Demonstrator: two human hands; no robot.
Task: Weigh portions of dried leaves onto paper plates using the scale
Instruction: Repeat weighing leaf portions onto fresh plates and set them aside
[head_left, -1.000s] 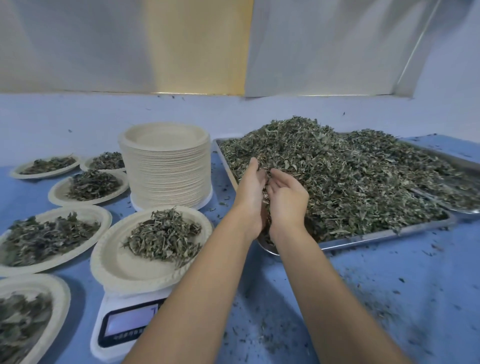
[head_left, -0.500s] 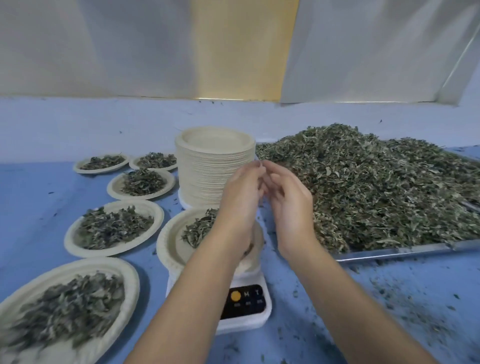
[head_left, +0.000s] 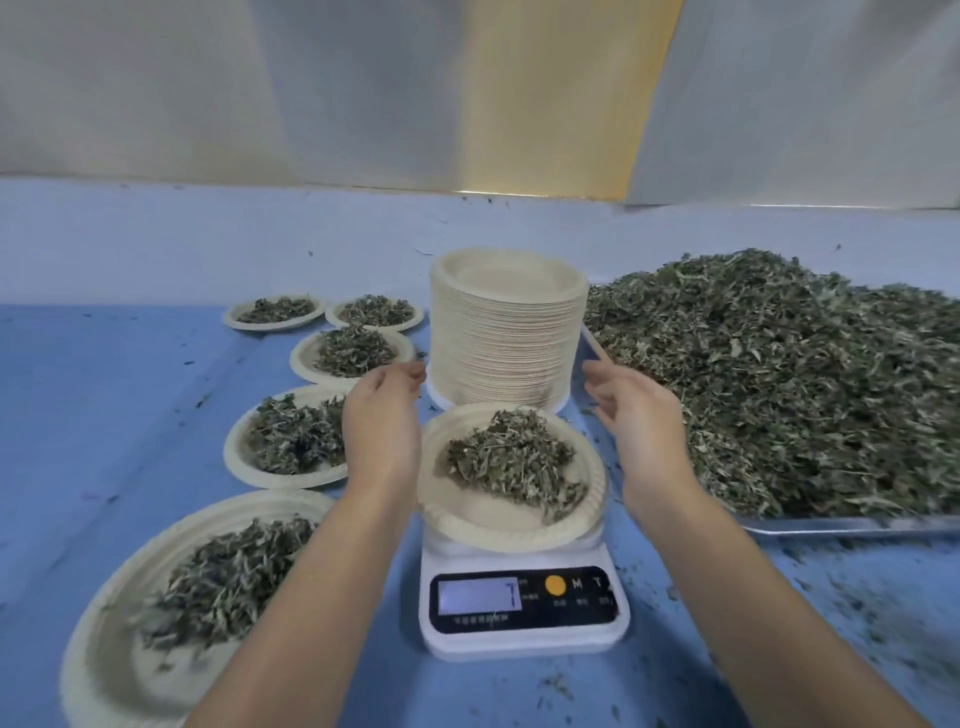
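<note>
Head view: a paper plate (head_left: 519, 535) with a mound of dried leaves (head_left: 511, 457) sits on the white scale (head_left: 524, 639) at centre; its display is too blurred to read. The left hand (head_left: 382, 421) at the plate's 9 o'clock and the right hand (head_left: 639, 421) at 3 o'clock flank it, fingers loosely curled, grasping nothing. A plate stack (head_left: 506, 343) stands at 12 o'clock, the leaf heap (head_left: 779, 374) on a metal tray (head_left: 831, 525) at 2 o'clock, filled plates (head_left: 291, 441) from 7 to 11 o'clock on the blue desk (head_left: 104, 415).
</note>
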